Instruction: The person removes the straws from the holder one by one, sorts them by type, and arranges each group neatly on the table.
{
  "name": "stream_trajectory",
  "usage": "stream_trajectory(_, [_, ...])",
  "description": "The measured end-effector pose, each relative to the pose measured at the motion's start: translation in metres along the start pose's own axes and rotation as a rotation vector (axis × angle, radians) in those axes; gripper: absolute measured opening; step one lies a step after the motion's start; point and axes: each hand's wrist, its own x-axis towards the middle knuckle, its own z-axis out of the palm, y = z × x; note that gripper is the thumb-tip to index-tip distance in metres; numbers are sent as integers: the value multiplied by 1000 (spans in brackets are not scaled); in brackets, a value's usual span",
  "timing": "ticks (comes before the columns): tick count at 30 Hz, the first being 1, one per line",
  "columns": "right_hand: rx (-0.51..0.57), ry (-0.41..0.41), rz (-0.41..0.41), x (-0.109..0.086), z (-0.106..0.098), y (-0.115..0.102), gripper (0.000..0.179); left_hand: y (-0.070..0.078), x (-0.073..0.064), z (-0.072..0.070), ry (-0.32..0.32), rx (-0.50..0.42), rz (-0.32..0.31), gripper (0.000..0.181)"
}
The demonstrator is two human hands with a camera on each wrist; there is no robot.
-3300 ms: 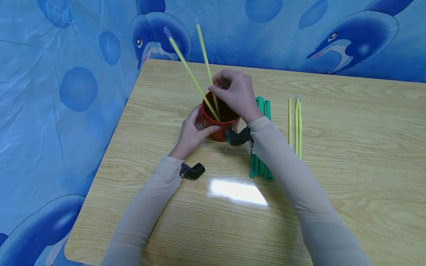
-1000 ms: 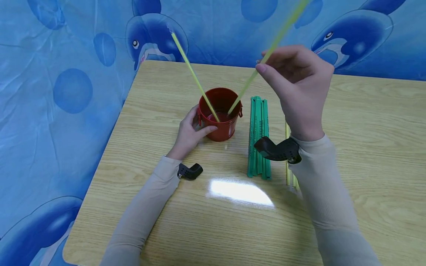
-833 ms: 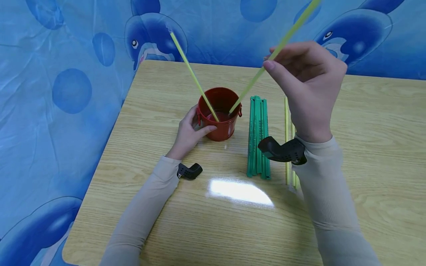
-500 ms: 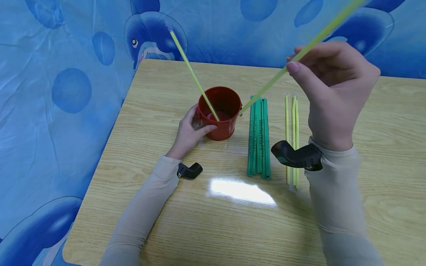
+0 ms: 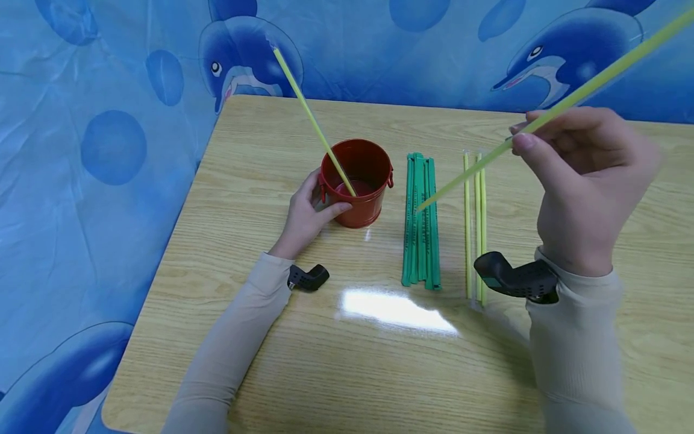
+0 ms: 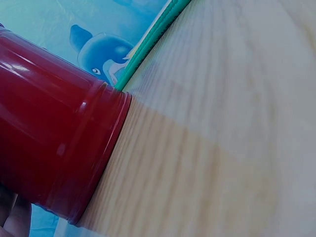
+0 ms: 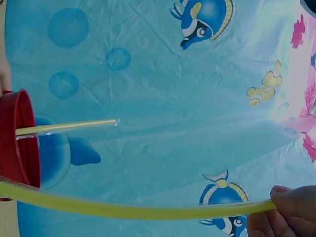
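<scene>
My left hand (image 5: 303, 217) holds the side of a small red metal bucket (image 5: 360, 211), thumb on its front wall. In the left wrist view the bucket (image 6: 49, 113) stands on the table. One yellow straw (image 5: 306, 108) in a clear wrapper leans inside it, slanting up to the left. My right hand (image 5: 591, 175) is raised at the right and pinches another yellow straw (image 5: 607, 74) between thumb and fingertips. That straw's lower end overlaps the green strips in the head view. The right wrist view shows the same straw (image 7: 143, 213) running across, the bucket (image 7: 29, 148) at left.
Green printed strips (image 5: 421, 241) lie in a bundle right of the bucket. Beyond them, a few yellow straws (image 5: 468, 241) lie side by side on the wooden table (image 5: 260, 361). A blue dolphin-print sheet (image 5: 347, 48) hangs along the back and left edges.
My right hand drew one yellow straw out of the bucket and carried it right, past the green strips. My left hand stayed on the bucket; the other straw still leans inside.
</scene>
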Motion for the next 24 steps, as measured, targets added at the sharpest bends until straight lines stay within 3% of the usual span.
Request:
stream_trajectory(8, [50, 19, 80, -14, -18, 2, 20, -1, 0, 0, 2, 5, 13, 69])
stream_trajectory(24, [-101, -63, 202, -24, -60, -10, 19, 1, 0, 1, 2, -10, -13, 69])
